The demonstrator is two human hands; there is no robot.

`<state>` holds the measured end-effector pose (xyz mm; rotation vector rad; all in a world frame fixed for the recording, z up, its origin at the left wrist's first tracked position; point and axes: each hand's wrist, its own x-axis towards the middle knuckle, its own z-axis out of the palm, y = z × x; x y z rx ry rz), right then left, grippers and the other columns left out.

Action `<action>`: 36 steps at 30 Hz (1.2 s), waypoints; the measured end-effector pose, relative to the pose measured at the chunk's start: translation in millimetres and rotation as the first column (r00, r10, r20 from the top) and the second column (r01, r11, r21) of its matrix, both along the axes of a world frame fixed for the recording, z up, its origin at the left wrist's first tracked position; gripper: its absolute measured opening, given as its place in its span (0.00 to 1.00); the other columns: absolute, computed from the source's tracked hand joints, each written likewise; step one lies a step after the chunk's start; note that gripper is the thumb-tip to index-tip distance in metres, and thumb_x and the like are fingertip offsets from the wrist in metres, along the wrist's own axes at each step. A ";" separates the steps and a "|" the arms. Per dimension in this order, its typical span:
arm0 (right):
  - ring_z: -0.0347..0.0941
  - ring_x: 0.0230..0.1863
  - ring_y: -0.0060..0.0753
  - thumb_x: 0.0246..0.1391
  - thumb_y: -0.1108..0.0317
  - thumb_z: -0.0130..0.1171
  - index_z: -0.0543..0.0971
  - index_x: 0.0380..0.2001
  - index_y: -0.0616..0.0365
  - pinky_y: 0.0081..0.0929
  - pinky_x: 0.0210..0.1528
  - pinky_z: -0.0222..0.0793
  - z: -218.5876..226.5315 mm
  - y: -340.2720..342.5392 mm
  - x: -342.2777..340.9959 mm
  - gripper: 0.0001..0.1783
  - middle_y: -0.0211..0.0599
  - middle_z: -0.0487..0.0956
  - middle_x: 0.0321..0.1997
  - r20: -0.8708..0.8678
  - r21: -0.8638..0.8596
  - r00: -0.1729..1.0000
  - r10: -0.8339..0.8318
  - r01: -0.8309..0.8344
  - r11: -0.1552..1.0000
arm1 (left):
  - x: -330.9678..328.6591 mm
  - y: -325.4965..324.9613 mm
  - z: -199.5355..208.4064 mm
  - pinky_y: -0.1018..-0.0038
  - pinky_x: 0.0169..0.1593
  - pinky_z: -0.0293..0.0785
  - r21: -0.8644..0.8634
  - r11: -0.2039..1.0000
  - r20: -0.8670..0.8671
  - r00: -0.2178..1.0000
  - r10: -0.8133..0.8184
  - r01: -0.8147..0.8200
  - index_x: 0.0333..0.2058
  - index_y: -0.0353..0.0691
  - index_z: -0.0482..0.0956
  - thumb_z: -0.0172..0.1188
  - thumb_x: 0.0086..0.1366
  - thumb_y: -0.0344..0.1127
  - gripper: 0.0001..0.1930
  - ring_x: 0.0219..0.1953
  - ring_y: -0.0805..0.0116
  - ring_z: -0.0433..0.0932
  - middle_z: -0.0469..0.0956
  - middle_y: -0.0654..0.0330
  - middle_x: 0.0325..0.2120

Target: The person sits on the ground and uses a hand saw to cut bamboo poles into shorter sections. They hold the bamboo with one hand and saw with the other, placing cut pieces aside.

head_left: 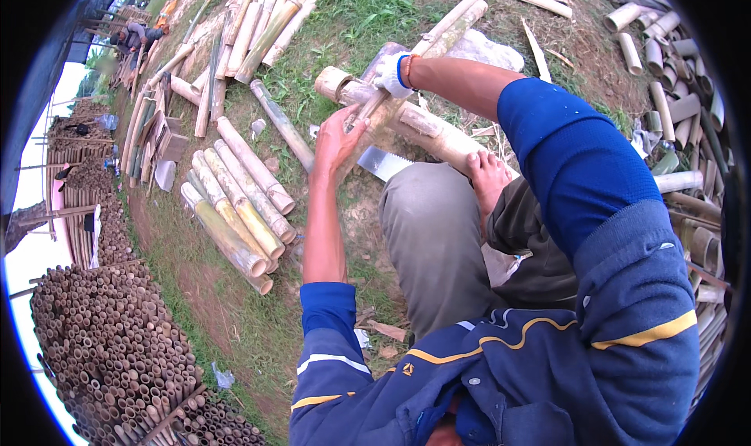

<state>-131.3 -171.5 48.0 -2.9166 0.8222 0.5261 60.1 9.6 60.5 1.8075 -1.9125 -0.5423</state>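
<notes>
A long bamboo pole (452, 30) runs slanting toward me from the far right, and a narrower brown strip lies along its near part. My left hand (341, 137), bare, has its fingers closed around the near end of the pole and strip. Farther up, my right hand (393, 75) in a white glove grips the same pieces; its fingertips are partly hidden. Beneath them a thicker bamboo length (429, 129) lies crosswise, with my bare foot (489, 178) against it. A saw blade (382, 163) lies beside my knee, its handle out of sight.
Cut bamboo lengths (238, 203) lie on the grass at left, with more poles (262, 35) beyond. A large stack of bamboo (117, 352) stands at lower left. Short pieces (665, 62) pile up along the right. Other people (137, 37) are far off at upper left.
</notes>
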 end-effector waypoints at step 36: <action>0.77 0.59 0.60 0.48 0.63 0.70 0.81 0.57 0.56 0.56 0.58 0.77 -158.3 372.0 -126.2 0.30 0.52 0.78 0.58 0.420 0.341 0.783 -0.459 0.333 0.879 | -16.4 -54.6 -2.0 0.63 0.50 0.85 0.219 0.970 0.202 0.978 0.058 -0.103 0.41 0.42 0.95 0.89 0.46 0.45 0.24 0.40 0.58 0.92 0.93 0.52 0.37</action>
